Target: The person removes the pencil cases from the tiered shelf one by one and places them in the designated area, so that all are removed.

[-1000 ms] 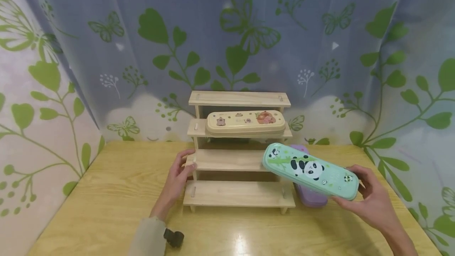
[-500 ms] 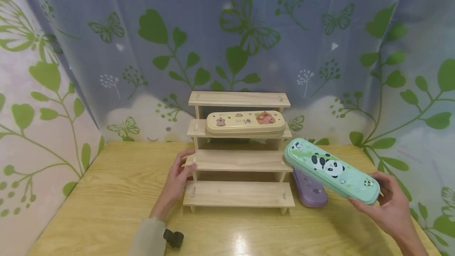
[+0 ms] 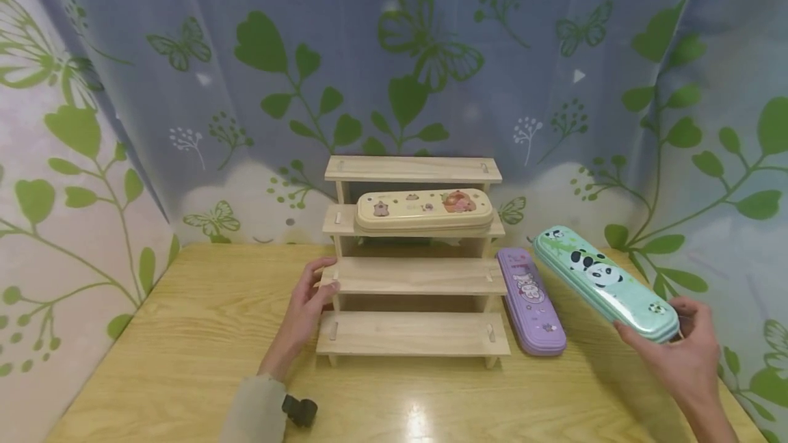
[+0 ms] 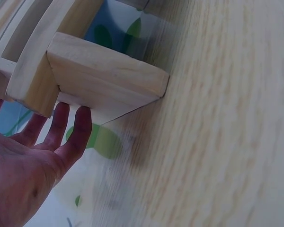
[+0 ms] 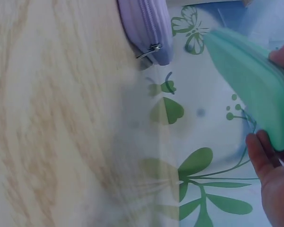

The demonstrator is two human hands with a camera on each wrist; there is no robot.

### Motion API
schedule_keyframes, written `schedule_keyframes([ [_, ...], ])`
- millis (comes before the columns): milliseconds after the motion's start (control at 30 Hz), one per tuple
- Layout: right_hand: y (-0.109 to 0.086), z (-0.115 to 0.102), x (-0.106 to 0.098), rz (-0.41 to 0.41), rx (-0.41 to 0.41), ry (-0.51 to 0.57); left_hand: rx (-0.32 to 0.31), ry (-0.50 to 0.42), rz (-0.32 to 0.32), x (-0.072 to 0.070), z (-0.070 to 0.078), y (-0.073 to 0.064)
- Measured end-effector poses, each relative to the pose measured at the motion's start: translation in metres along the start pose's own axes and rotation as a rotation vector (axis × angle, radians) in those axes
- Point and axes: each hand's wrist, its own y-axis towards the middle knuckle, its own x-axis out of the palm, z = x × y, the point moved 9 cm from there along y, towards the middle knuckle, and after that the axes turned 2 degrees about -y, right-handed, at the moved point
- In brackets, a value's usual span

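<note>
My right hand [image 3: 680,351] holds a mint-green pencil case [image 3: 606,284] with a panda print by its near right end, tilted in the air to the right of the shelf. From below, the case's plain green underside [image 5: 255,90] shows in the right wrist view. At the wooden stepped shelf [image 3: 412,333], my left hand [image 3: 308,303] grips the left end of the second tier from the bottom; in the left wrist view its fingers [image 4: 78,135] curl at the plank's end. A purple pencil case [image 3: 532,306] lies on the table against the shelf's right side.
A cream pencil case [image 3: 425,210] with cartoon prints rests on the shelf's second tier from the top. The wood-grain table [image 3: 203,347] carries everything. Behind and at both sides hangs a leaf-and-butterfly patterned curtain [image 3: 382,39]. A small black device [image 3: 299,411] sits by the left sleeve.
My right hand has carried the mint-green pencil case to the right, away from the shelf, uncovering the purple one. My left hand has stayed at the shelf's left side.
</note>
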Motion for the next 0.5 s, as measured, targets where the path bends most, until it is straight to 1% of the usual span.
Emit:
schedule_keyframes([
  [233, 0.005, 0.018, 0.006, 0.002, 0.142, -0.072, 0.007, 0.002, 0.010, 0.000, 0.001, 0.000],
  [333, 0.006, 0.022, 0.009, -0.003, 0.178, -0.100, 0.002, 0.007, 0.011, 0.000, 0.000, 0.000],
  [500, 0.009, 0.025, 0.014, 0.009, 0.200, -0.180, -0.008, 0.004, 0.007, 0.001, 0.000, -0.001],
])
